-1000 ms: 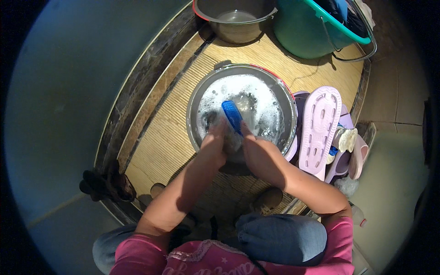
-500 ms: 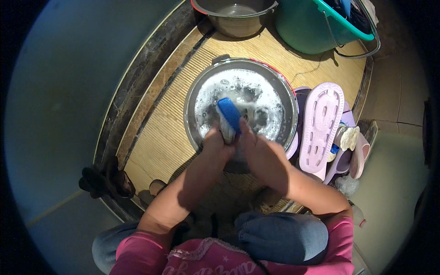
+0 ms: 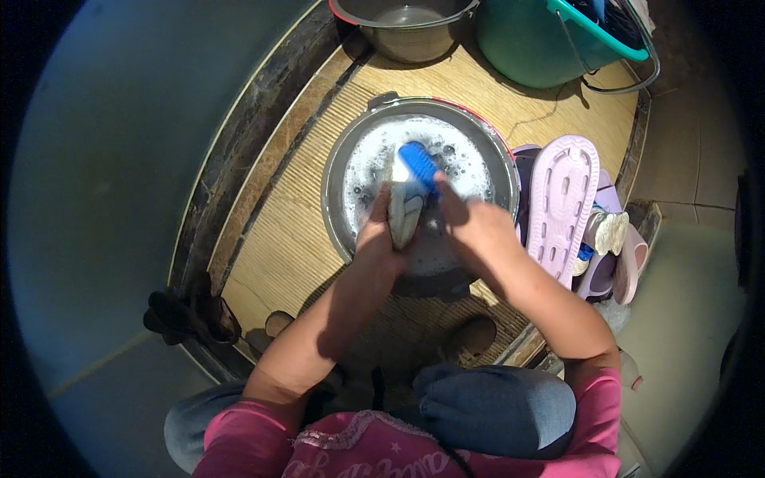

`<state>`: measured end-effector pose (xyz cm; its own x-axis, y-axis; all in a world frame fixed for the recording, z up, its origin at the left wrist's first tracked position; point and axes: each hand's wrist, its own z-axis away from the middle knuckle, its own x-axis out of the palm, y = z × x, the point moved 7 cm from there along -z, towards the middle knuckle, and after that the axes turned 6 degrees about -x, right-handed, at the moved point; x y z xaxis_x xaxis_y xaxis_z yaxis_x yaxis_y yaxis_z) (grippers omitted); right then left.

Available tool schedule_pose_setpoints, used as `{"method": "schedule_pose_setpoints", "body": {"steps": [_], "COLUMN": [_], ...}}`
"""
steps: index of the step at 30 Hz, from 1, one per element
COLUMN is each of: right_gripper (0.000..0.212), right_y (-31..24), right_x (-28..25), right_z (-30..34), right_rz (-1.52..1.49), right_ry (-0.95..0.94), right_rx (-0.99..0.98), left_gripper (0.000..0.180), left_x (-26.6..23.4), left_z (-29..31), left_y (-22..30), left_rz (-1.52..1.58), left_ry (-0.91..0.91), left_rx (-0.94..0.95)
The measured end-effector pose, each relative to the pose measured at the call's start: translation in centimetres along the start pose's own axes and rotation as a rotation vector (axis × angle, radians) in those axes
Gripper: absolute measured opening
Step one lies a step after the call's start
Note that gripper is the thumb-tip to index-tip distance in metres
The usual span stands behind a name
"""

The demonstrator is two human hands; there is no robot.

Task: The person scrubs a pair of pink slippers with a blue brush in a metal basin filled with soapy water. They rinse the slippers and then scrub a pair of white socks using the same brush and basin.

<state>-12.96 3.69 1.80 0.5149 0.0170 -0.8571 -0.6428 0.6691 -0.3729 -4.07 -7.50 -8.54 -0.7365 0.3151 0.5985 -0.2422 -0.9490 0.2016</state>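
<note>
A round grey basin (image 3: 335, 190) of sudsy water (image 3: 368, 151) stands in front of me. Over its near half my left hand (image 3: 381, 239) is closed around a pale grey-white shoe (image 3: 406, 219), tilted with one end pointing away from me. My right hand (image 3: 480, 231) grips a blue scrubbing brush (image 3: 418, 165), whose white bristles rest against the shoe's far end. The fingers of my right hand are partly blurred, and the shoe's underside is hidden by my left hand.
Lilac slippers (image 3: 564, 203) and other footwear are piled against the basin's right side. Behind stand a second basin (image 3: 418, 44) with some water and a green bucket (image 3: 522, 48) with dark cloth inside. Dark shoes (image 3: 191, 315) lie at the left edge of the yellow ribbed mat (image 3: 275, 239).
The brush has moved away from me along the shoe, and my right hand has shifted right. More of the shoe shows in my left hand now.
</note>
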Motion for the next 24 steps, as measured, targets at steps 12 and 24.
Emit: {"method": "schedule_pose_setpoints", "body": {"steps": [12,24], "right_gripper": [0.060,0.055], "right_y": [-6.5,-1.0], "right_x": [-2.0,0.9], "right_z": [7.1,-0.3], "right_rz": [-0.086,-0.143], "right_ry": [-0.211,-0.035], "right_rx": [-0.092,-0.026], "left_gripper": [0.052,0.043], "left_x": [-0.3,0.0], "left_z": [0.9,1.3], "left_y": [-0.2,-0.4], "left_rz": [0.088,-0.003], "left_ry": [0.127,0.097], "left_rx": [-0.056,-0.021]}}
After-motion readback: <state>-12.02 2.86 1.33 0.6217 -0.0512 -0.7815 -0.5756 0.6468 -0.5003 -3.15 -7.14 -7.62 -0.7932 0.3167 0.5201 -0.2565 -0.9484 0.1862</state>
